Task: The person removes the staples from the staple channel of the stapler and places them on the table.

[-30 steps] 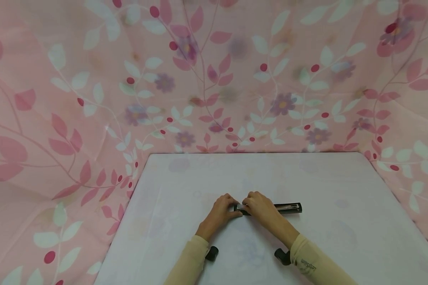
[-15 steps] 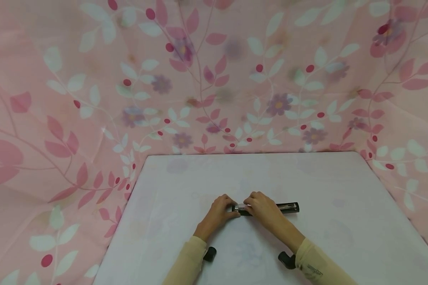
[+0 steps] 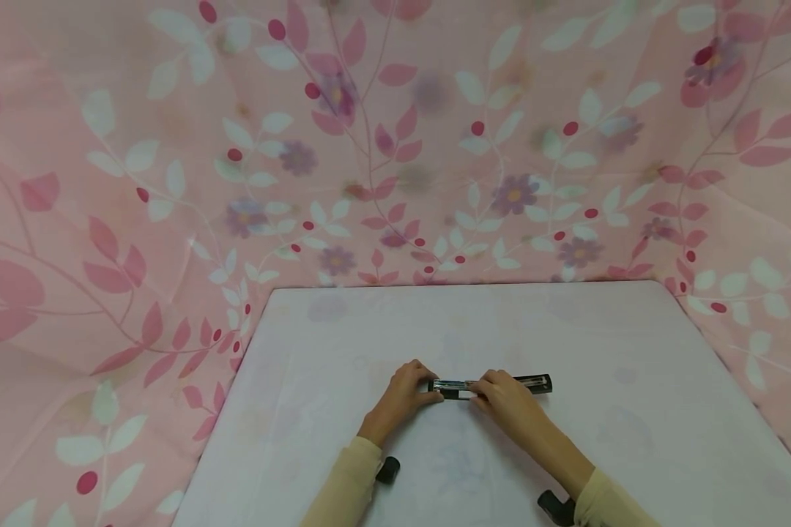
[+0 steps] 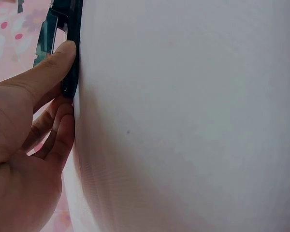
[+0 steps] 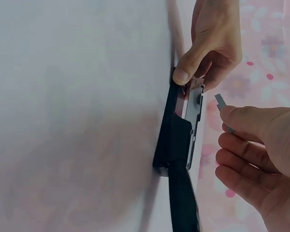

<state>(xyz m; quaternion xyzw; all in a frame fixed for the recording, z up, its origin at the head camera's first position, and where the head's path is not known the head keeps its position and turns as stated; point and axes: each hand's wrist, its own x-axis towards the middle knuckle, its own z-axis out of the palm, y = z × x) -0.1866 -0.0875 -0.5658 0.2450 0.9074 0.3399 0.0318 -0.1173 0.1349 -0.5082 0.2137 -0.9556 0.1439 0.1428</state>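
Note:
A black stapler (image 3: 537, 383) lies opened out lengthwise on the table. My left hand (image 3: 400, 395) grips its left end, with the thumb (image 4: 63, 55) on the base and the fingers on the far side. The right wrist view shows the stapler's metal magazine (image 5: 193, 108) and the dark top cover (image 5: 183, 198) swung back. Between thumb and forefinger, my right hand (image 5: 266, 150) pinches a short grey strip of staples (image 5: 220, 100), held beside the magazine and apart from it. In the head view, the right hand overlaps the middle of the stapler.
The stapler rests on a white-covered table (image 3: 343, 329). A pink floral cloth (image 3: 435, 146) hangs behind and along the sides. Dark camera mounts (image 3: 388, 470) sit at both wrists, low over the table.
My right hand has moved to the right along the stapler, away from the left hand, so more of the magazine shows. The left hand keeps its grip on the end.

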